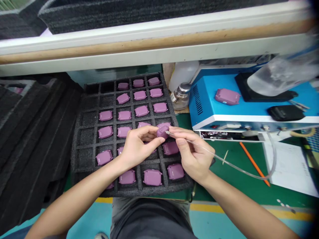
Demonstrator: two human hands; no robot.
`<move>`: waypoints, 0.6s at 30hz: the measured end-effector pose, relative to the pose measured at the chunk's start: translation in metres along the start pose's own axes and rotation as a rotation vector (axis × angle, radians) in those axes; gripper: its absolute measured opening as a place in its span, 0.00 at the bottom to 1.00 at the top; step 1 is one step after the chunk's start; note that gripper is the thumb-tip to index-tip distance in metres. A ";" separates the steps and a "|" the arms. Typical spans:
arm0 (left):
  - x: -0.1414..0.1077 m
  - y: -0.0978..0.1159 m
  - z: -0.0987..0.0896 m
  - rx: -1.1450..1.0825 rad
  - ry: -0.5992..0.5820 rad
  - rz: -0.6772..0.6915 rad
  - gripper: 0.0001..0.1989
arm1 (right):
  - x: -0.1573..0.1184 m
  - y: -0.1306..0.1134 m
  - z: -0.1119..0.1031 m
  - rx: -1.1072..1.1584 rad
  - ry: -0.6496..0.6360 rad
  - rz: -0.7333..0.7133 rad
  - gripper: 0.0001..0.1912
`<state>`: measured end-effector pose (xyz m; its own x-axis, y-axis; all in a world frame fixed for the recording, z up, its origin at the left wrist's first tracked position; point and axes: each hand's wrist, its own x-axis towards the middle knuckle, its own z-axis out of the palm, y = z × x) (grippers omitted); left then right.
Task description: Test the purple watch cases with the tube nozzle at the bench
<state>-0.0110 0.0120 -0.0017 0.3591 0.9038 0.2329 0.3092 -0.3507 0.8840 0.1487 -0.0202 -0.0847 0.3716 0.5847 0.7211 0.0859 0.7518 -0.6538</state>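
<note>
Above a black foam tray (159, 188), my left hand (138, 144) pinches a small purple watch-like case (162, 131), tilted so that one edge faces right. My right hand (195, 152) is closed on the end of a clear thin tube (231, 165), and its pale tip touches or nearly touches the edge of that case. From this hand the tube curves right and up to the front of a blue machine (209, 89). Several similar purple cases (153, 177) lie in the tray's compartments, some partly hidden under my hands. Compartments at the tray's left side hold nothing.
A purple case (227, 96) and a black object (285, 113) lie on the blue machine. Behind the tray stand a glass jar (181, 96) and a white bottle (183, 74). Stacked black foam trays (37, 142) fill the left. An orange stick (254, 162) and paper (291, 167) lie right.
</note>
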 end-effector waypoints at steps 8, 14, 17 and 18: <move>0.001 0.001 -0.002 -0.009 0.014 0.016 0.11 | 0.006 -0.002 0.002 0.010 0.000 -0.028 0.08; 0.005 0.002 -0.005 0.021 0.037 0.023 0.12 | 0.012 -0.001 0.003 0.027 -0.008 -0.048 0.08; 0.007 0.004 -0.005 0.032 0.044 0.031 0.12 | 0.013 -0.001 0.004 0.054 -0.004 -0.065 0.09; 0.007 0.005 -0.005 0.035 0.047 0.038 0.12 | 0.014 -0.001 0.004 0.060 -0.006 -0.068 0.09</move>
<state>-0.0112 0.0174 0.0060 0.3298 0.8999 0.2855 0.3269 -0.3926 0.8597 0.1502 -0.0117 -0.0735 0.3609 0.5333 0.7651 0.0549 0.8068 -0.5883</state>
